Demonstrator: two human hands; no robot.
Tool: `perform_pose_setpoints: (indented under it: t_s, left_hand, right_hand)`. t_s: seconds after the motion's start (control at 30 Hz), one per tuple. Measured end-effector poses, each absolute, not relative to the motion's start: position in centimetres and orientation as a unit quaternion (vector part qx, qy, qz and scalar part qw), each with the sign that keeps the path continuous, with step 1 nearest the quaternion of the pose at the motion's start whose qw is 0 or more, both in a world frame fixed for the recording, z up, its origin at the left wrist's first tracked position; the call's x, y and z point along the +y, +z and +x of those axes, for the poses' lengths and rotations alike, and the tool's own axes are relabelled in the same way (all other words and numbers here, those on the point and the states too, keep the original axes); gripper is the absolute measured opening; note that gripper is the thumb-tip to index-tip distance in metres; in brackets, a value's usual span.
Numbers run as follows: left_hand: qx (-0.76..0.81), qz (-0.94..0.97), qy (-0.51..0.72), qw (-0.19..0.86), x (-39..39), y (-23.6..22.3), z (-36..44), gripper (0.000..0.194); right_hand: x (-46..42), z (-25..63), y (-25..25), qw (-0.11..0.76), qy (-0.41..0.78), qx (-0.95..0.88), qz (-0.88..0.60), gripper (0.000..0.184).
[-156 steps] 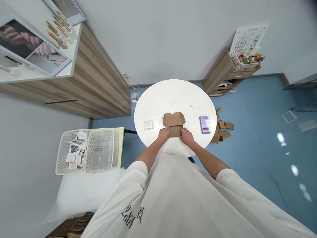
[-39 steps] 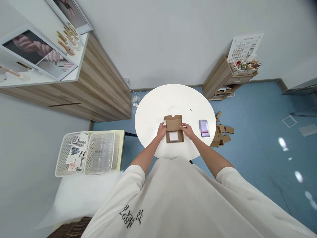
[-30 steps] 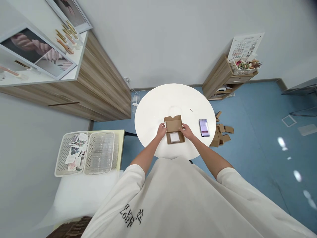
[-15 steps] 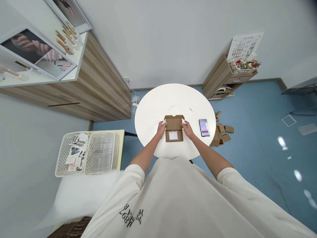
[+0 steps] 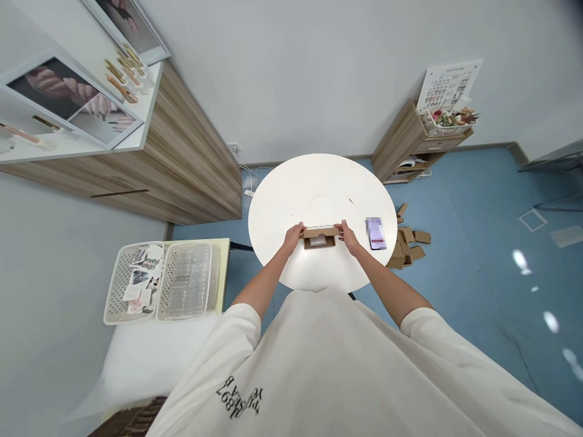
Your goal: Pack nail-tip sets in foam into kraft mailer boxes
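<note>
A small brown cardboard box (image 5: 319, 243) sits on the round white table (image 5: 319, 182), its lid (image 5: 320, 232) tilted forward and partly lowered over it. Inside lies a white packet (image 5: 317, 240), half covered by the lid. My left hand (image 5: 294, 235) grips the lid's left side, and my right hand (image 5: 347, 235) holds the right side, fingers closed at the edge. A phone (image 5: 376, 233) with a lit screen lies on the table to the right of my right hand.
Flattened cardboard boxes (image 5: 405, 246) lie on the blue floor right of the table. Two white baskets (image 5: 159, 303), one with nail cards and one with clear cases, stand at left. A wooden cabinet (image 5: 191, 139) rises behind them; a small cabinet (image 5: 403, 142) stands back right.
The lid has swung from upright and open down toward me, covering part of the white packet. Both hands have moved with it, still at its two sides.
</note>
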State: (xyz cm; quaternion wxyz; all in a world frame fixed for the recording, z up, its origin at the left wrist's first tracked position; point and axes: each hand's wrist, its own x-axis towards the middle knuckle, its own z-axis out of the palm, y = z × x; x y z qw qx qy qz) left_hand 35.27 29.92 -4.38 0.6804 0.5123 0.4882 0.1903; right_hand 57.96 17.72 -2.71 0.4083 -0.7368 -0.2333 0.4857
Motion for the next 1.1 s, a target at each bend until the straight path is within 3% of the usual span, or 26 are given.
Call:
perform_pose_setpoints:
  t_s: [0.17, 0.27, 0.4, 0.7, 0.97, 1.1]
  left_hand:
    - [0.49, 0.623, 0.15, 0.591, 28.1, -6.0, 33.8, 0.025]
    - [0.469, 0.696, 0.132, 0.527, 26.6, -6.6, 33.2, 0.02]
    - [0.461, 0.748, 0.123, 0.46, 24.4, -6.7, 32.8, 0.026]
    - [0.466, 0.781, 0.025, 0.416, 22.9, -6.6, 32.0, 0.038]
    - [0.464, 0.753, 0.064, 0.462, 23.0, -5.7, 32.2, 0.06]
    - [0.48, 0.748, 0.078, 0.452, 23.6, -5.1, 32.9, 0.055]
  right_hand:
    - [16.0, 56.8, -3.7, 0.364, 0.476, -0.289, -0.747, 0.064]
    - [14.7, 56.0, -4.5, 0.325, 0.433, -0.355, -0.762, 0.048]
    - [13.1, 55.2, -5.5, 0.285, 0.38, -0.424, -0.771, 0.041]
    - [12.3, 55.1, -6.8, 0.203, 0.376, -0.454, -0.782, 0.042]
    - [12.8, 55.1, -5.4, 0.218, 0.377, -0.452, -0.779, 0.053]
    - [13.3, 55.3, -5.2, 0.221, 0.357, -0.443, -0.792, 0.051]
